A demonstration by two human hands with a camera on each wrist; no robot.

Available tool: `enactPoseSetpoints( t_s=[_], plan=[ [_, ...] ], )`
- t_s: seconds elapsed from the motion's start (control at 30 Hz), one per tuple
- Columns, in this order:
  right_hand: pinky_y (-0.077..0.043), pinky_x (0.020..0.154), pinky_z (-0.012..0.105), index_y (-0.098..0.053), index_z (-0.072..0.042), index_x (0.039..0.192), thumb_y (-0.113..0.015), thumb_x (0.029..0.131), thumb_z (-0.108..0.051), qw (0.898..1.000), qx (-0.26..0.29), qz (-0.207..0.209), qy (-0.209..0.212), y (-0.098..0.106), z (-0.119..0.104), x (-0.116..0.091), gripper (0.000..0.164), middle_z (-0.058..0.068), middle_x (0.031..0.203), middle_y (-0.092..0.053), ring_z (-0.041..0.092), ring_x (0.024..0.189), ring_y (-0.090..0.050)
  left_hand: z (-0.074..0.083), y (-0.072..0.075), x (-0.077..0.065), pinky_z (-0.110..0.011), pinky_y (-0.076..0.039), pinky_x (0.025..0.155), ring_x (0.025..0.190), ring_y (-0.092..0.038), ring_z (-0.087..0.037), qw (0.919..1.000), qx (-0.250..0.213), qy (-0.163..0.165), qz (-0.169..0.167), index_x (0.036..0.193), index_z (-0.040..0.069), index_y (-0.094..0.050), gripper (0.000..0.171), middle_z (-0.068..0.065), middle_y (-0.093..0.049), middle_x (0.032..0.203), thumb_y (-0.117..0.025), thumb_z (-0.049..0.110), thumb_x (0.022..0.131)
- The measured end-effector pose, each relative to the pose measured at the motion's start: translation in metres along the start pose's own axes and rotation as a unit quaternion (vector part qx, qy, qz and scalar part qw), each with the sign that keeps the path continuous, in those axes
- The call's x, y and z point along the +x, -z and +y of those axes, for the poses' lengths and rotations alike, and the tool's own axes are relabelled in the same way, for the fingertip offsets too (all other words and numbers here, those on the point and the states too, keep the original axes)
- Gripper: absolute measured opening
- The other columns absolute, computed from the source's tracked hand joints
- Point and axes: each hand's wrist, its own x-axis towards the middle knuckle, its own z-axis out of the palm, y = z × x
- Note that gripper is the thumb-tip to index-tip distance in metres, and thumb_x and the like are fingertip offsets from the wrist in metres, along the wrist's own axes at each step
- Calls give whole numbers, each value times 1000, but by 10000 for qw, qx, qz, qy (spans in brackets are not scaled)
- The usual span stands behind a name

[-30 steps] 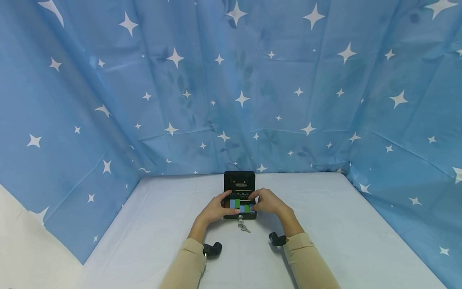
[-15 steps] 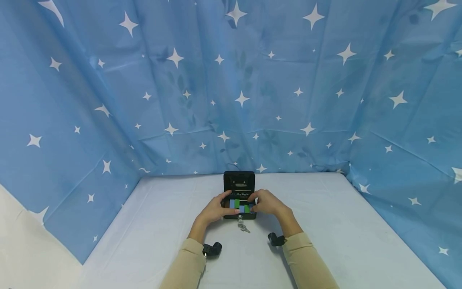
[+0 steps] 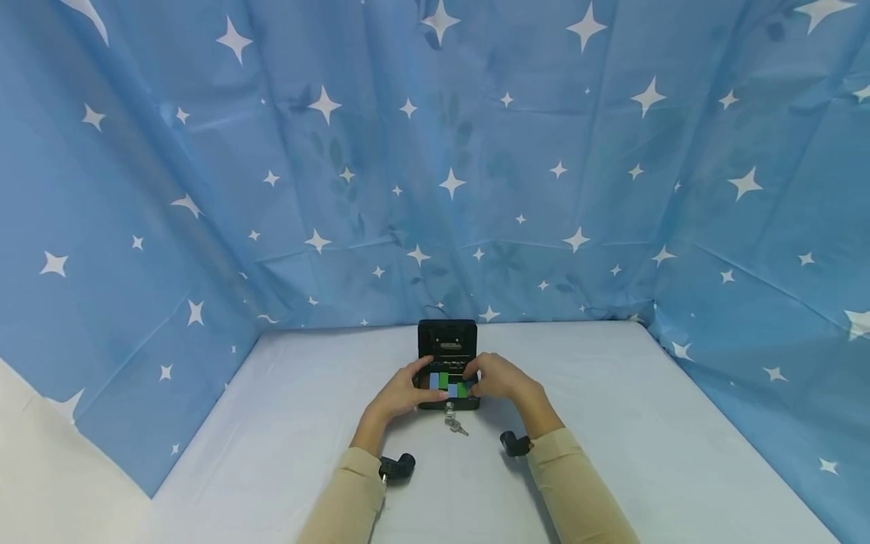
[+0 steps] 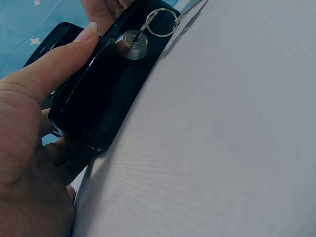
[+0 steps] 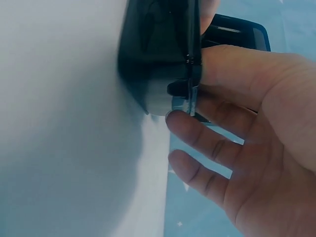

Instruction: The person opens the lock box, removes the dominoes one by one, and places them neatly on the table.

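Observation:
A small black cash box (image 3: 447, 331) stands near the back of the table with its lid raised. Side by side in it lie blue blocks (image 3: 452, 391) and green blocks (image 3: 444, 380). My left hand (image 3: 397, 394) grips the box's left side, thumb over the front rim. At the right end, my right hand (image 3: 501, 375) reaches over the rim, thumb and index finger about another blue block, of which a sliver shows. Its lower fingers (image 5: 197, 138) stay outside the right wall. A key sits in the front lock (image 4: 132, 43), with a ring of keys (image 3: 457, 427) hanging from it.
A white cloth covers the table (image 3: 578, 408). Behind and beside it hangs a blue curtain (image 3: 381, 189) with white stars. Black cameras (image 3: 397, 467) are strapped to both wrists, below beige sleeves (image 3: 581, 483).
The whole head view has shifted slightly. My right hand has moved a little to the left over the right-hand blue block, covering more of it. My left hand keeps its hold on the box.

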Motion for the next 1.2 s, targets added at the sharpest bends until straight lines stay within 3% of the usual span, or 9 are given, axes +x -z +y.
enactPoseSetpoints(
  t_s=[0.07, 0.23, 0.47, 0.63, 0.87, 1.2],
  plan=[
    [-57, 95, 48, -81, -7, 109, -87, 82, -8, 9999, -143, -46, -26, 2, -4, 1, 28, 6, 113, -77, 24, 107, -68, 1, 1, 0, -63, -33, 120, 154, -34, -38, 10000, -12, -10, -9, 162, 21, -39, 97, -15, -38, 166, -86, 49, 83],
    [-57, 94, 47, -81, -7, 107, -88, 81, -9, 9986, -487, -185, -112, 5, -8, 4, 27, 4, 109, -78, 19, 99, -66, 1, 1, 1, -61, -33, 121, 153, -35, -36, 10000, -8, -52, -18, 162, 19, -39, 97, -14, -40, 165, -87, 49, 83],
    [-58, 79, 41, -83, -9, 99, -91, 78, -10, 9949, -955, -300, -125, 4, -13, 11, 22, 0, 94, -77, 15, 79, -61, -1, 1, 1, -61, -33, 121, 154, -34, -35, 10000, -22, -42, 32, 162, 19, -39, 97, -13, -40, 165, -87, 49, 82],
    [-57, 76, 39, -83, -12, 96, -90, 78, -12, 9906, -1324, -278, -224, 3, -18, 12, 19, -2, 91, -77, 14, 76, -59, -2, 1, 1, -59, -34, 121, 152, -38, -34, 10000, -24, -59, 10, 162, 20, -39, 97, -13, -42, 164, -87, 49, 83],
    [-60, 82, 43, -84, -12, 101, -89, 79, -8, 9881, -1458, -214, -444, 0, -21, 12, 22, 1, 97, -79, 14, 79, -63, -2, 1, 1, -59, -34, 121, 151, -39, -33, 10000, -42, -60, 35, 162, 20, -39, 97, -14, -43, 163, -87, 49, 82],
    [-58, 76, 40, -84, -15, 95, -88, 79, -7, 9875, -1497, -62, -488, -6, -18, 15, 19, 0, 93, -79, 15, 73, -60, -1, 2, -1, -59, -35, 121, 151, -38, -34, 9999, -52, -114, 43, 162, 19, -39, 97, -13, -43, 163, -87, 48, 83]
  ],
)
